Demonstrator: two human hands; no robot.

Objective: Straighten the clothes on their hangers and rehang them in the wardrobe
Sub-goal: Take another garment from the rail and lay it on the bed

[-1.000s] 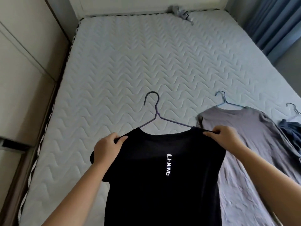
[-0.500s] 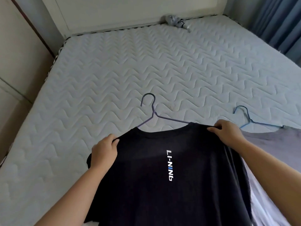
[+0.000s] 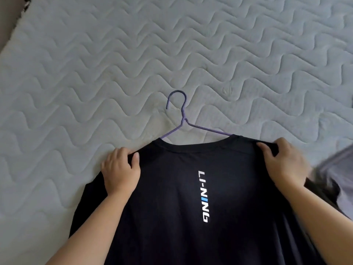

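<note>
Here, in the head view, a black shirt (image 3: 172, 197) is held at both shoulders over a quilted mattress (image 3: 95, 73). The left shoulder seam is gripped by the left hand (image 3: 121, 170): the thumb (image 3: 136, 157) is laid on top of the cloth and the fingers are curled over the edge, with a fold pinched between them. The right shoulder is clamped likewise by the right hand (image 3: 284, 163), thumb on top, fingers wrapped round the seam. Both forearms are stretched forward from the lower edge, backs of the hands turned up, wrists nearly straight.

Between the two grips the collar is spread flat, and from it a purple wire hanger (image 3: 181, 119) is seen to rise, its hook pointing away from the hands. Whether the hook touches the mattress cannot be told. White lettering is printed down the cloth below the collar, midway between the hands. Just beyond the right wrist a blurred grey garment (image 3: 342, 169) is seen.
</note>
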